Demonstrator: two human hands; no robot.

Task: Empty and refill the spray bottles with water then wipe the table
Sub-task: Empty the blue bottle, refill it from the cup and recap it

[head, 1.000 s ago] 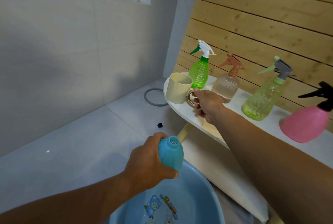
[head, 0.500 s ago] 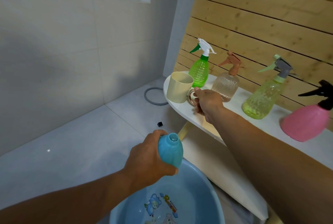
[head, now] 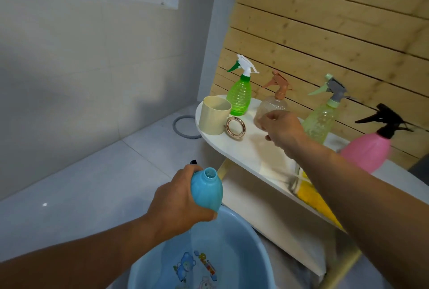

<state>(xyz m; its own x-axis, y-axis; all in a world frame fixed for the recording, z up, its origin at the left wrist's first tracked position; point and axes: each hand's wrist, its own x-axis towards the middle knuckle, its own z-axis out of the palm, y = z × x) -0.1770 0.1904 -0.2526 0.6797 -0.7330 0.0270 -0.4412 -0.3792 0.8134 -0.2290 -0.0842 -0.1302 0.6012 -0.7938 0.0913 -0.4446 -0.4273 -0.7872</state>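
My left hand [head: 178,205] grips a capless light-blue bottle [head: 206,187], held upright above the blue basin [head: 246,237]. My right hand [head: 282,129] hovers with loosely curled, empty fingers just in front of the clear bottle with a brown sprayer [head: 277,100], covering its lower part. On the white table [head: 243,151] also stand a green spray bottle [head: 240,94], a yellow-green one with a grey head [head: 322,116] and a pink one with a black head [head: 369,149].
A cream cup [head: 214,114] with a gold ring handle [head: 235,128] sits at the table's left end. A yellow cloth [head: 311,195] lies on the table's near edge under my right arm. A grey ring [head: 183,126] lies on the tiled floor.
My right hand has let go of the cup's ring handle and moved right to the brown-topped bottle. The blue bottle stays in my left hand over the basin.
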